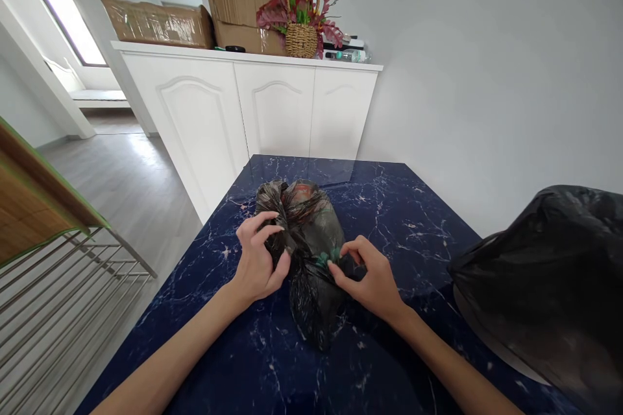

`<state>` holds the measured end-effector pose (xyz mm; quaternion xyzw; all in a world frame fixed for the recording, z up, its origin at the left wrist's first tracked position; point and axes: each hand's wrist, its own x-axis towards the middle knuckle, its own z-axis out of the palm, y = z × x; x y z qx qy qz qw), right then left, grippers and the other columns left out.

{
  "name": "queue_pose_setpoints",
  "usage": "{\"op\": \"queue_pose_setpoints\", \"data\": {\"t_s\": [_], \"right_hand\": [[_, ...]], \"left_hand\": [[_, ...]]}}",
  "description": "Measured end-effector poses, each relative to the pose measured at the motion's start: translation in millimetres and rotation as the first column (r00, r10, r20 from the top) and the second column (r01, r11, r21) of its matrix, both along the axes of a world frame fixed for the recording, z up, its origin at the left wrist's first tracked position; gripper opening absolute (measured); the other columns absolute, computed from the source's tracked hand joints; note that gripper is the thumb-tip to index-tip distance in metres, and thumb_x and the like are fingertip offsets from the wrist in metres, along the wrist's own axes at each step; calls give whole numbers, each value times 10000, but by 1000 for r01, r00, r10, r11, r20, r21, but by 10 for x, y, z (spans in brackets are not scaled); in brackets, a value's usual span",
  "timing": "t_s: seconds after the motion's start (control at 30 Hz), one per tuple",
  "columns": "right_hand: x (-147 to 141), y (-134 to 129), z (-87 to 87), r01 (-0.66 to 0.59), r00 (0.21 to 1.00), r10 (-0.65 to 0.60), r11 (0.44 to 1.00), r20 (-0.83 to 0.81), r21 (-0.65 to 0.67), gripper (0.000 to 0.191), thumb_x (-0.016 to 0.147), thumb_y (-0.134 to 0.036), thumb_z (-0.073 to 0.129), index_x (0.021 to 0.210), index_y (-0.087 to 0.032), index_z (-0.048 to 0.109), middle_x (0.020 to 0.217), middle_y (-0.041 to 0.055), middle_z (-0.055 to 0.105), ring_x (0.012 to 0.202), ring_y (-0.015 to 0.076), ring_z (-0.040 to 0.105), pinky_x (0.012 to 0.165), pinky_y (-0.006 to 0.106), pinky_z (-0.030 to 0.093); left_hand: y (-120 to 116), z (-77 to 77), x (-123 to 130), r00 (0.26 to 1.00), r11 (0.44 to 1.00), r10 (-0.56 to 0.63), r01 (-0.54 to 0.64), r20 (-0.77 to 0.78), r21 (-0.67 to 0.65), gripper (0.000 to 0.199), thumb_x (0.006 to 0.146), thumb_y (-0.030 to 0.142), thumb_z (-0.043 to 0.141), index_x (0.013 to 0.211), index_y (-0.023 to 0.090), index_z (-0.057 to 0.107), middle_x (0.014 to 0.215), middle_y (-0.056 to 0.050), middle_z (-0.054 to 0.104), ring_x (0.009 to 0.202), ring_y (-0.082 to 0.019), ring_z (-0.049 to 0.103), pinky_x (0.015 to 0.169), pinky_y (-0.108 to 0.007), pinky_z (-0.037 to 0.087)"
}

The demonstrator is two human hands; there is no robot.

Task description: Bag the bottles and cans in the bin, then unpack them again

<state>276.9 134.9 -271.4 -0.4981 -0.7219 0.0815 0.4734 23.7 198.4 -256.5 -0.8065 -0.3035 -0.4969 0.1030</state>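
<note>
A thin black plastic bag (318, 220), crumpled and partly see-through, lies on the dark blue marbled table (389, 207). Something with a reddish patch shows faintly through its far side. My left hand (260, 259) has curved fingers and thumb around the bag's gathered left side. On the bag's right, my right hand (372, 275) pinches a bunched piece of plastic between thumb and fingers. A small green piece (328, 257) shows at these fingertips; what it is I cannot make out.
A large black plastic bag (545, 272) covers something on the table's right side. Beyond the table stands a white cabinet (280, 97) with cardboard boxes (160, 23), a flower basket (300, 40) and a plastic bottle (353, 56). A metal rack (97, 266) is at left.
</note>
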Motion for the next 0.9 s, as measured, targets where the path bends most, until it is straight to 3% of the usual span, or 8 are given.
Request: {"op": "queue_pose_setpoints", "data": {"t_s": [0.13, 0.27, 0.43, 0.67, 0.9], "right_hand": [[-6, 29, -72, -60, 978, 52, 998, 204, 34, 266, 949, -407, 756, 1101, -250, 604, 994, 55, 570, 905, 244, 578, 785, 369, 495], [16, 75, -148, -74, 973, 64, 997, 223, 35, 90, 1024, -272, 657, 1002, -238, 577, 961, 46, 572, 902, 233, 567, 812, 378, 486], [21, 75, -87, -65, 996, 63, 997, 62, 32, 144, 1046, -238, 599, 908, -243, 558, 843, -1, 511, 798, 189, 526, 738, 332, 439], [41, 53, -25, 171, 964, -155, 984, -216, 58, 230, 1053, -322, 589, 849, -246, 512, 773, -40, 484, 700, 151, 491, 686, 301, 412], [124, 107, -40, 295, 911, -273, 955, -310, 25, 207, 1080, -383, 560, 931, -242, 536, 835, -12, 533, 735, 172, 522, 630, 300, 419]], "left_hand": [[-121, 131, 82, 992, 984, -24, 46, -127, 173, 374, 909, 175, 631, 1254, 273, 526, 1261, -105, 687, 1200, -300, 634, 1085, -527, 427], [-179, 168, 154, 956, 977, -75, 127, -283, 171, 215, 926, 100, 655, 1070, 259, 636, 968, 18, 811, 1101, -251, 725, 1094, -490, 369], [-148, 140, 150, 953, 983, -75, 120, -294, 140, 139, 968, 118, 634, 1033, 240, 643, 782, 37, 766, 901, -206, 766, 1087, -487, 392], [-74, 115, 102, 950, 993, -70, 96, -303, 71, 87, 990, 155, 612, 1028, 210, 667, 669, 42, 683, 617, -155, 649, 1043, -457, 487], [-2, 48, 78, 931, 999, 39, -42, -362, -1, 169, 1060, 212, 558, 1058, 193, 725, 690, 16, 688, 610, -156, 595, 988, -464, 499]]}}
